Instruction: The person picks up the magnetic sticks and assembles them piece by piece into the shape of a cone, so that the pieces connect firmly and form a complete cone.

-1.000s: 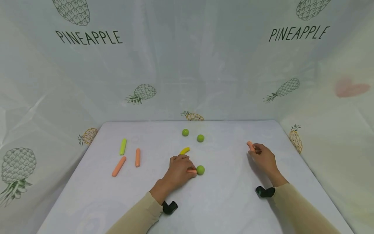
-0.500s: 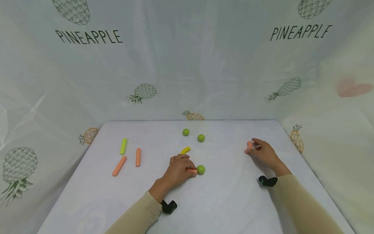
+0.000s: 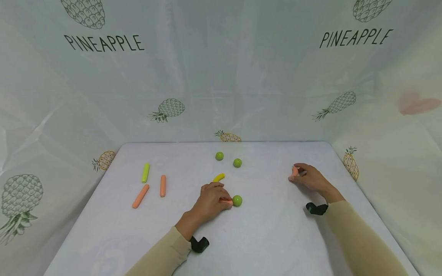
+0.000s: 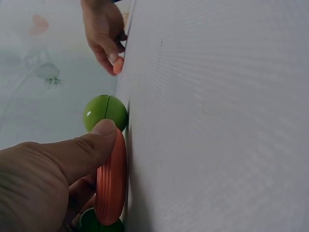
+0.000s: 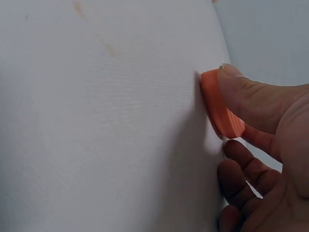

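Far left I've got two orange sticks and a lime stick on the table. My left hand pinches an orange piece mid-table, tip at a green ball, contact unclear. Well apart, my right hand pinches a second orange piece.

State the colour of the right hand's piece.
The piece is orange, clearest in the right wrist view.

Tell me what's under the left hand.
An orange stick, pinched by the left hand; in the left wrist view, part of a green piece shows behind the stick's lower end. The rest of that piece is covered; whether anything else lies beneath cannot be seen.
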Demonstrator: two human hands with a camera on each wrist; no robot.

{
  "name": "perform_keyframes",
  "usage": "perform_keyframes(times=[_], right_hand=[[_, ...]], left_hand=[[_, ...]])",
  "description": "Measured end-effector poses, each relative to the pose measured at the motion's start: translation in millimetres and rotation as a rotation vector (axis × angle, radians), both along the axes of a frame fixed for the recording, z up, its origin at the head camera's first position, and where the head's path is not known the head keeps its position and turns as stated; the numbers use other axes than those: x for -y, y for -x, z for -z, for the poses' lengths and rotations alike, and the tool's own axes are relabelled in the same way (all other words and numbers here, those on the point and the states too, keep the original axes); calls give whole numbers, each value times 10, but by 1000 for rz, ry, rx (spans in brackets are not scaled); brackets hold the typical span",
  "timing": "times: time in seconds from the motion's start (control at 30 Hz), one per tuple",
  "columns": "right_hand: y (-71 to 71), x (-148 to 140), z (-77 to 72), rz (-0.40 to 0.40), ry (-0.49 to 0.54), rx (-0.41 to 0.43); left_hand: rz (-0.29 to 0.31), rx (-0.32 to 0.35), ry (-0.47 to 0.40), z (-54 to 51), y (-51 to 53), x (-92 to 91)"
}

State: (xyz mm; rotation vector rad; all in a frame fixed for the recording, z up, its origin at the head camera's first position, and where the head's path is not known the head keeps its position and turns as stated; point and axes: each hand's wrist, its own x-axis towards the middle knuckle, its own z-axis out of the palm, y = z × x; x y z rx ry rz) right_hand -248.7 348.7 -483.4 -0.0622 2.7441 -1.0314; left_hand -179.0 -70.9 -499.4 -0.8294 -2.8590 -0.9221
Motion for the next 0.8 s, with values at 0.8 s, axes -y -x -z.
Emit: perform_keyframes(times=[0.8], right_hand=[[-170, 514, 97, 205, 237, -124]], left_hand=[[-27, 18, -38, 49, 20, -2]])
